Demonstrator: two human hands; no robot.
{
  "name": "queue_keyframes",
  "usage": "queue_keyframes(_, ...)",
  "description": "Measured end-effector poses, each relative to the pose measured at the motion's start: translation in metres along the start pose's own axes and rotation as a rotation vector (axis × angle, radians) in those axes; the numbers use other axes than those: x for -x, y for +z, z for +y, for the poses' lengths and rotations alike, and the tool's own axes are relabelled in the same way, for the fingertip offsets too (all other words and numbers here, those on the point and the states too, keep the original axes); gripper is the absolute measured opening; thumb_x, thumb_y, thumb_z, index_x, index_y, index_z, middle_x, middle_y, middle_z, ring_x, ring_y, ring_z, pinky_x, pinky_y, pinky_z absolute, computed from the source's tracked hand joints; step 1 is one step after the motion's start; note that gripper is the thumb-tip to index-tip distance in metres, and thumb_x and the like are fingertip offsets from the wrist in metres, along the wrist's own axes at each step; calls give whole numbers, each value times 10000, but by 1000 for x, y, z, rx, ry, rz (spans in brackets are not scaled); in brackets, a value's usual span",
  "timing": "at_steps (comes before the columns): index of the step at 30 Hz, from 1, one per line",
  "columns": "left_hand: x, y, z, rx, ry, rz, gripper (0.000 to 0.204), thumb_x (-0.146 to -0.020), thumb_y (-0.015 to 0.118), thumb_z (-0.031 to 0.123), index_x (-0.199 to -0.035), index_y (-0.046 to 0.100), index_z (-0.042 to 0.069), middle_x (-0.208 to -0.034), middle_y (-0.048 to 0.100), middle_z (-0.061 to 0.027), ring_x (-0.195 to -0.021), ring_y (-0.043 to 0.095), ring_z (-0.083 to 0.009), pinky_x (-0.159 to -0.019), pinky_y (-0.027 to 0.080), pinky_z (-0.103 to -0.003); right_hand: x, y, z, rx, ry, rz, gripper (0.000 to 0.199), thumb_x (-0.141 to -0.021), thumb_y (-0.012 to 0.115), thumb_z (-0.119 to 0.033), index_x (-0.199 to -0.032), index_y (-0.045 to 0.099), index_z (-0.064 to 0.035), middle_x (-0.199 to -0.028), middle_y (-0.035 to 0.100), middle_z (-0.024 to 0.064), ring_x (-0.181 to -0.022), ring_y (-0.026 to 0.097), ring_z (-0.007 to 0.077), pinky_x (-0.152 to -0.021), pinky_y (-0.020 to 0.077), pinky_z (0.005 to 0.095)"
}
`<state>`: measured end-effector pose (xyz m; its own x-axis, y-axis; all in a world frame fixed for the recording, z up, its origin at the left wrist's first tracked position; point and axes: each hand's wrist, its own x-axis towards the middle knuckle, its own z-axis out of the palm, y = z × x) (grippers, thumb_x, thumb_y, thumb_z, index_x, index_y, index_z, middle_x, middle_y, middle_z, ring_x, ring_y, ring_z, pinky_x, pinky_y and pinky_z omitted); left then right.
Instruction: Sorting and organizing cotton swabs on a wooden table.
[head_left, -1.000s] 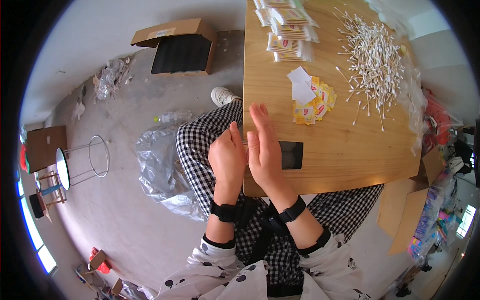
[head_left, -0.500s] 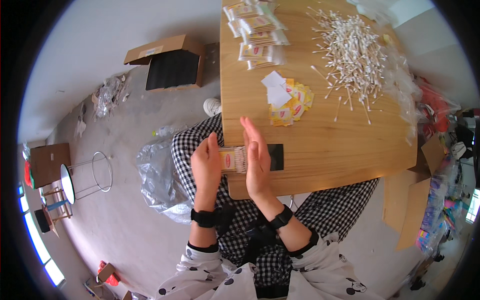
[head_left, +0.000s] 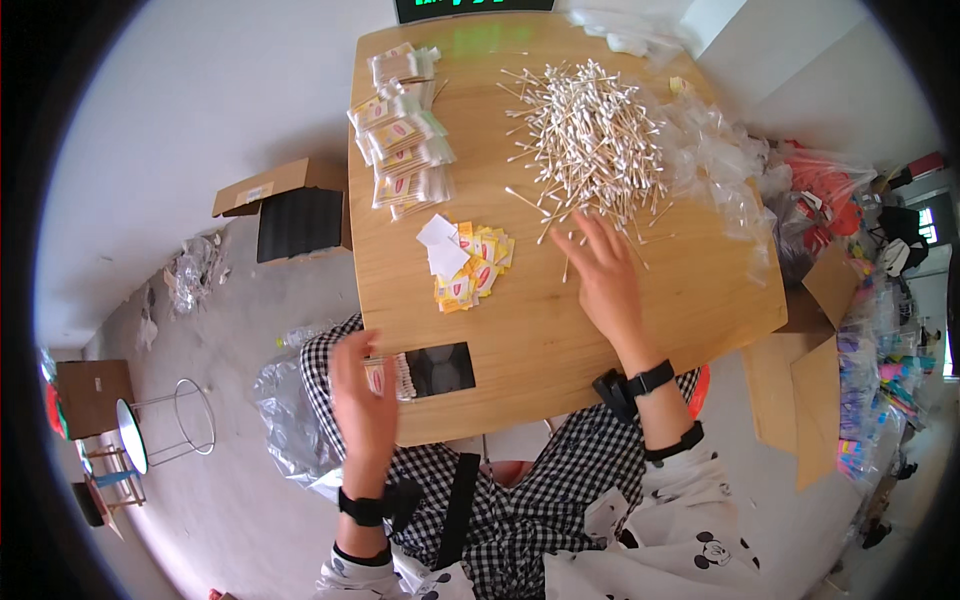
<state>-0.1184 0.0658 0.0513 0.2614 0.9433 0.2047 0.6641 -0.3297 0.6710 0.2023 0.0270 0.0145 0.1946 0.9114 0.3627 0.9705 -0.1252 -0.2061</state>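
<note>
My left hand (head_left: 362,400) is at the table's front left edge, beside a small bundle of cotton swabs (head_left: 405,378) with a yellow and white card (head_left: 376,377) on it. The hand covers the bundle's left end; its fingers point up, slightly blurred and apart from the thumb. Just right of the bundle lies a flat black rectangle (head_left: 441,369). My right hand (head_left: 610,290) is open, fingers spread, at the near edge of a large heap of loose cotton swabs (head_left: 595,140). No swab can be made out in its fingers.
Packed swab bags (head_left: 403,150) stand stacked at the table's far left. Yellow cards (head_left: 480,265) and white cards (head_left: 443,248) lie nearer. Clear plastic (head_left: 715,165) borders the heap on the right. A display (head_left: 470,8) stands at the far edge; an open carton (head_left: 300,215) is on the floor.
My right hand has left the swab bundle and moved right and forward to the loose heap. My left hand stays by the bundle. The view has shifted, showing more of the table's far end.
</note>
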Motion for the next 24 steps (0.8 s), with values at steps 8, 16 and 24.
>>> queue_keyframes(8,11,45,74,150,166,-312,378,-812,693,59,-1167,574,6,-1160,606,-160,-1045,594,-348,-881,499,-410,-62,26,23,-3,-459,-61,318,-862,564,-84,-1164,660,-63,-1208,653,59,-1260,514,241,-1149,324,436)
queue_keyframes(16,23,85,83,129,280,-412,404,-810,700,78,-1185,561,19,-1170,583,-139,-1071,581,-324,-881,502,-392,1,-8,33,-78,-395,-91,223,-786,648,-82,-1001,696,-46,-1000,664,64,-1027,598,229,-883,458,381)
queue_keyframes(24,14,108,90,-27,242,-355,738,-734,787,157,-1377,455,12,-1218,555,-150,-1124,533,-330,-907,487,-398,64,-26,1,-196,-213,-43,208,-768,644,-40,-972,680,-18,-1011,646,72,-1032,600,248,-892,467,390)
